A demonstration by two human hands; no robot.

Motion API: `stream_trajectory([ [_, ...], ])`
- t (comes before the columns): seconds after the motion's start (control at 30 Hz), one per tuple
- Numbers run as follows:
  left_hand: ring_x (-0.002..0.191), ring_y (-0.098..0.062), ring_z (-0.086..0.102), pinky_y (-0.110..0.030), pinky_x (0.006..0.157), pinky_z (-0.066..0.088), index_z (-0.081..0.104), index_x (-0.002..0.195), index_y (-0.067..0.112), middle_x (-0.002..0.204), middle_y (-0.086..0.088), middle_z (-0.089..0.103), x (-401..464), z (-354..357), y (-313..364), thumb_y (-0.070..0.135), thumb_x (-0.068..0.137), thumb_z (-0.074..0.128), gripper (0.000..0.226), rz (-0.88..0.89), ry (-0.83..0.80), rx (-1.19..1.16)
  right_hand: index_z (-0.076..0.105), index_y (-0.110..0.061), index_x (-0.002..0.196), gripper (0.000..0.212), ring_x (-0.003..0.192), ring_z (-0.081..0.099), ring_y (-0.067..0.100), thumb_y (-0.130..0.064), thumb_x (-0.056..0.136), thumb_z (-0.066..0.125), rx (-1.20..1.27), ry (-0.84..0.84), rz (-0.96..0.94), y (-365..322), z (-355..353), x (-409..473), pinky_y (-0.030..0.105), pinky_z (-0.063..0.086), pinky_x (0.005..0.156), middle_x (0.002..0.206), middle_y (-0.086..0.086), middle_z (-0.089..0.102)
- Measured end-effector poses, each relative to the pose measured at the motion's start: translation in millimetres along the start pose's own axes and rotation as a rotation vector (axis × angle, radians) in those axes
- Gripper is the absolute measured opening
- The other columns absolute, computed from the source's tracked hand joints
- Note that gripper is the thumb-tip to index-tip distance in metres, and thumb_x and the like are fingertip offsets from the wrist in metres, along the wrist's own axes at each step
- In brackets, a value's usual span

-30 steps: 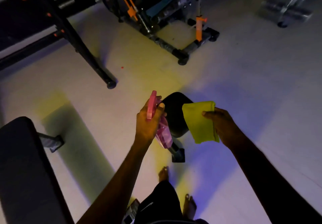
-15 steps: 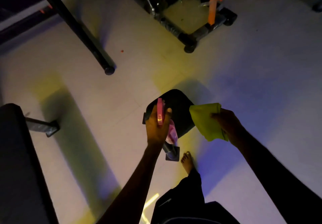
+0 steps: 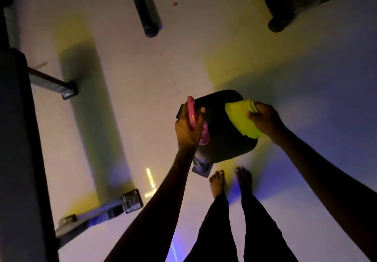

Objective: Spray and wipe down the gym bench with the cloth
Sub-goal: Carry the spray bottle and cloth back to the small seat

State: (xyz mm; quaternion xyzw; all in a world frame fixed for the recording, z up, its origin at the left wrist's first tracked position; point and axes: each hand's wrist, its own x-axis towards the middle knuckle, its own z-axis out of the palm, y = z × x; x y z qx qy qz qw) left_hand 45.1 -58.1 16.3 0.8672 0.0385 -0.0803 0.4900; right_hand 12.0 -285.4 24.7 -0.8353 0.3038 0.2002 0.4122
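A small black padded seat (image 3: 224,139) on a metal post stands just in front of my bare feet. My left hand (image 3: 187,129) grips a pink spray bottle (image 3: 192,115) over the seat's left side, with its head pointing away from me. My right hand (image 3: 265,119) holds a folded yellow-green cloth (image 3: 240,119) at the seat's right edge; whether the cloth touches the pad I cannot tell. A long black gym bench (image 3: 18,149) runs down the left edge of the view.
The long bench's metal feet (image 3: 130,200) stick out onto the pale tiled floor at the left. A black frame leg (image 3: 149,17) ends at the top centre, and another machine base (image 3: 279,11) sits at the top right. My feet (image 3: 230,182) stand right behind the seat.
The view has tilted down and closer, so my feet and legs now show fully. Both hands have come nearer the seat, the cloth now over its right edge.
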Motion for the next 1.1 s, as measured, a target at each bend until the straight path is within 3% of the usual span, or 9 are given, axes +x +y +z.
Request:
stream_trajectory([
  [0.17,0.086,0.026,0.057,0.002,0.079,0.041,0.046,0.142,0.029,0.098,0.043,0.053,26.6,23.1,-27.0,0.035,0.101,0.061,0.045,-0.009,0.109,-0.023,0.066,0.007,0.111,0.023,0.112,0.064,0.054,-0.012,0.099,0.063,-0.244,0.046,-0.193,-8.3,18.1,64.6,0.049,0.05,0.088,0.115,0.036,0.068],
  [0.33,0.109,-0.022,0.07,-0.04,0.095,0.058,0.05,0.146,0.011,0.126,-0.007,0.07,24.4,41.5,-53.4,0.034,0.1,0.062,0.053,-0.006,0.127,-0.013,0.059,-0.013,0.149,0.055,0.114,0.066,0.051,-0.007,0.094,0.062,-0.46,-0.009,-0.409,32.5,78.3,69.4,0.053,0.052,0.096,0.122,0.03,0.071],
  [0.43,0.1,-0.024,0.071,-0.044,0.089,0.058,0.05,0.146,0.008,0.115,-0.009,0.072,14.8,48.5,-60.7,0.038,0.094,0.066,0.061,-0.018,0.133,0.024,0.02,-0.012,0.167,0.07,0.156,0.03,0.042,-0.03,0.106,0.05,-0.715,-0.279,-0.363,87.1,124.3,58.2,0.047,0.022,0.126,0.168,0.025,0.031],
  [0.53,0.092,-0.017,0.07,-0.036,0.086,0.058,0.051,0.145,0.008,0.099,0.005,0.072,8.8,50.5,-64.5,0.042,0.091,0.069,0.066,0.016,0.124,0.039,-0.003,-0.009,0.167,0.081,0.165,-0.005,0.037,-0.046,0.107,0.036,-0.845,-0.306,-0.386,125.6,145.4,48.3,0.049,-0.001,0.132,0.176,0.019,-0.006],
  [0.67,0.094,0.001,0.066,-0.025,0.087,0.057,0.047,0.148,0.011,0.102,0.019,0.07,4.4,51.8,-68.9,0.044,0.088,0.073,0.073,-0.018,0.077,0.036,0.017,-0.008,0.167,0.077,0.164,0.01,0.04,-0.044,0.103,0.039,-0.705,-0.236,-0.385,119.8,147.9,47.8,0.052,0.006,0.132,0.175,0.021,0.013],
  [0.8,0.112,-0.02,0.067,-0.041,0.095,0.058,0.035,0.156,0.017,0.13,0.001,0.067,-0.8,44.8,-69.1,0.054,0.083,0.073,0.09,-0.02,0.02,0.083,0.017,-0.015,0.168,0.075,0.162,0.018,0.033,-0.047,0.106,0.043,-0.799,-0.267,-0.376,104.5,138.3,57.3,0.046,0.011,0.13,0.174,0.015,0.019],
  [0.9,0.127,-0.026,0.059,-0.043,0.101,0.054,0.031,0.158,0.014,0.146,-0.006,0.056,-12.0,38.2,-66.6,0.057,0.078,0.074,0.1,-0.058,-0.03,0.114,0.035,-0.012,0.16,0.065,0.144,0.047,0.034,-0.043,0.104,0.047,-0.811,-0.222,-0.366,89.1,121.5,51.0,0.046,0.029,0.121,0.153,0.019,0.052],
  [1.0,0.126,-0.035,0.057,-0.039,0.099,0.048,0.04,0.152,0.003,0.142,-0.017,0.056,-29.7,30.0,-63.3,0.062,0.077,0.064,0.098,-0.031,-0.035,0.23,0.045,-0.007,0.152,0.061,0.123,0.061,0.04,-0.037,0.1,0.055,-0.772,-0.169,-0.394,74.7,102.2,39.0,0.048,0.043,0.105,0.13,0.022,0.067],
  [1.1,0.118,-0.041,0.059,-0.044,0.097,0.049,0.049,0.145,0.002,0.135,-0.02,0.06,-50.0,20.9,-64.9,0.056,0.08,0.063,0.085,-0.023,-0.068,0.405,0.035,-0.007,0.159,0.07,0.132,0.053,0.04,-0.041,0.1,0.053,-0.818,-0.134,-0.413,62.7,81.3,23.8,0.048,0.041,0.111,0.142,0.021,0.057],
])
